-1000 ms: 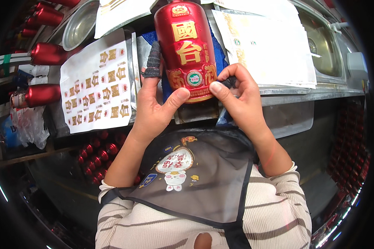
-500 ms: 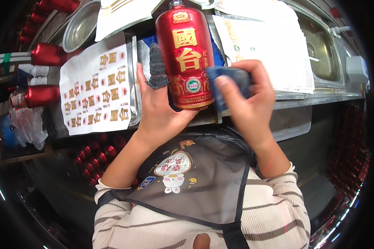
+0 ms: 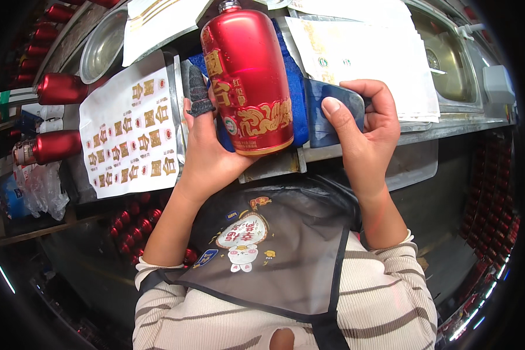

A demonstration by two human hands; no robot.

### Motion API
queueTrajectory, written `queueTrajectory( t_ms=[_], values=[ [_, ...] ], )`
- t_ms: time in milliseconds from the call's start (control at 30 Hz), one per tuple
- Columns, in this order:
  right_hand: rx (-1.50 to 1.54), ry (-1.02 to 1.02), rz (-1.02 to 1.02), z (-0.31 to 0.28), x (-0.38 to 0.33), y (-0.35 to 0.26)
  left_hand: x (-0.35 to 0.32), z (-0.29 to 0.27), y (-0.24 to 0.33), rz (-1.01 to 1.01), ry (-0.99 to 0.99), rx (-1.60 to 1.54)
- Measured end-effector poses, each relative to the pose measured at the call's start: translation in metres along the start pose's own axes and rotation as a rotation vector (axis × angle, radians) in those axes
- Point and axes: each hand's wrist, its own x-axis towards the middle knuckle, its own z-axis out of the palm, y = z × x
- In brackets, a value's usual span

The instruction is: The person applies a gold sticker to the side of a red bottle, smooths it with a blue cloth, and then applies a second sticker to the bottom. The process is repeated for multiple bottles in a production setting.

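Note:
A glossy red bottle (image 3: 252, 64) with gold decals lies tilted over a blue cloth (image 3: 298, 87), its neck pointing away from me. My left hand (image 3: 213, 146) grips the bottle's lower left side, and a dark grey knitted finger cover sits on one of its digits. Between the thumb and fingers of my right hand (image 3: 367, 122) is a flat, flexible dark blue scraper (image 3: 326, 111). The scraper stands just right of the bottle, apart from it. Part of my left hand's grip is hidden behind the bottle.
A decal sheet (image 3: 131, 131) rests on a metal tray at left. Stacked white sheets (image 3: 385, 70) lie at right before a steel sink (image 3: 449, 64). A metal bowl (image 3: 103, 49) stands far left, near red bottles (image 3: 58, 146). More red bottles fill the floor area below.
The bottle has turned about its long axis, so the large gold characters moved left and a gold dragon-like pattern shows. It also shifted slightly left. My right hand with the scraper moved right, away from it.

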Motion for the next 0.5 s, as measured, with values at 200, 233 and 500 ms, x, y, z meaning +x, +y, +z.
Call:
queueTrajectory(
  t_ms=[200, 233, 500],
  values=[
    [0.295, -0.035, 0.265, -0.001, 0.014, 0.01, 0.0, -0.003, 0.006, 0.025, 0.083, 0.01],
    [0.265, -0.07, 0.28, -0.002, 0.014, 0.01, -0.001, -0.002, 0.004, -0.027, 0.061, -0.037],
    [-0.144, -0.253, 0.069, 0.017, 0.014, 0.024, 0.006, 0.007, -0.001, -0.127, 0.057, -0.412]
  ],
)
